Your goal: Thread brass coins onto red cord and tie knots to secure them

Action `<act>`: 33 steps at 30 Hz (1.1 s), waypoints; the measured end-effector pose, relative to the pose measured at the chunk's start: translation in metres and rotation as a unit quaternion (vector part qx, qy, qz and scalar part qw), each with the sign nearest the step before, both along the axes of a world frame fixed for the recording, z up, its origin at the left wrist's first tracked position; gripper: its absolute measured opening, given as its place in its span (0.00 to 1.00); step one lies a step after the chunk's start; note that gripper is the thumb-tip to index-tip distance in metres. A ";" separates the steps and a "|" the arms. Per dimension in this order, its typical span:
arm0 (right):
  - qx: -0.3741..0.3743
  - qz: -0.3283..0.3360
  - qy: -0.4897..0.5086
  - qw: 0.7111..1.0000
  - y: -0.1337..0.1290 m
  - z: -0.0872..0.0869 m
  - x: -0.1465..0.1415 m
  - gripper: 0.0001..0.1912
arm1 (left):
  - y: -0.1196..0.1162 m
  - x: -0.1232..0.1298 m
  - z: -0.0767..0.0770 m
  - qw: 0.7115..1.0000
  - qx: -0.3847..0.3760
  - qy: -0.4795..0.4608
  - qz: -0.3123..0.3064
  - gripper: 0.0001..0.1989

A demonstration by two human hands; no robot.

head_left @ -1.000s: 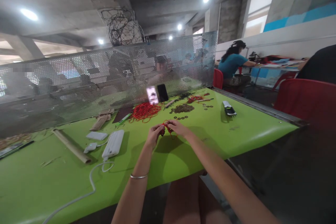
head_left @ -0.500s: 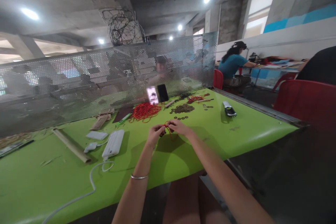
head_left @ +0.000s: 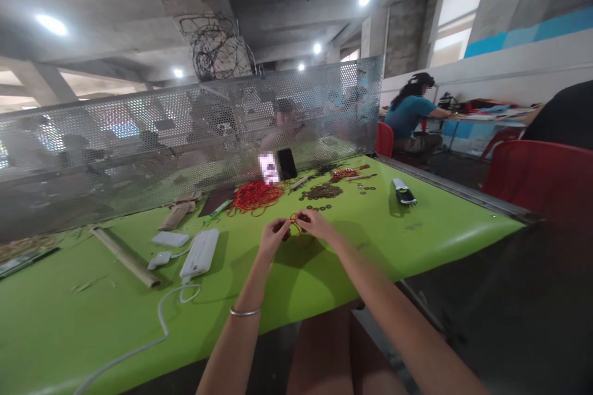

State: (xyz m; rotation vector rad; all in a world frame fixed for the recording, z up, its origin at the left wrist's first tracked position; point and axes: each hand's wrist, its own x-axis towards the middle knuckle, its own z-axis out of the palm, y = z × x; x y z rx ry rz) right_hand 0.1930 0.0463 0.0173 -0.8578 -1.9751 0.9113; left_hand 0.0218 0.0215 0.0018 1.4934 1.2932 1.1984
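Observation:
My left hand (head_left: pixel 277 236) and my right hand (head_left: pixel 315 224) meet above the green table (head_left: pixel 370 253), fingertips close together. Both are closed in a pinch on a thin red cord (head_left: pixel 293 220), which loops up between them and hangs below the right fingers. Something small and dark shows under my left fingers, too small to make out. Just beyond the hands lie a short row of round, coin-like pieces (head_left: pixel 319 207) and a pile of the same coins (head_left: pixel 323 192). A tangled heap of red cords (head_left: pixel 257 197) rests behind my left hand.
Left are a white power bank (head_left: pixel 200 253) with a cable, a bamboo-like tube (head_left: pixel 125 256) and a green cutter (head_left: pixel 219 208). A dark phone (head_left: pixel 287 163) leans near the perforated metal screen (head_left: pixel 185 142). An electric shaver-like device (head_left: pixel 404 191) lies right. A person in blue (head_left: pixel 410 114) sits beyond.
My hands stay almost in the same place. The red cord's loop and hanging end have shifted slightly between the fingers.

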 end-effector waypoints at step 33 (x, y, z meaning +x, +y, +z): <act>-0.121 -0.013 -0.036 0.992 0.006 -0.013 -0.009 0.18 | -0.014 0.010 0.012 0.978 0.182 0.090 0.051 0.05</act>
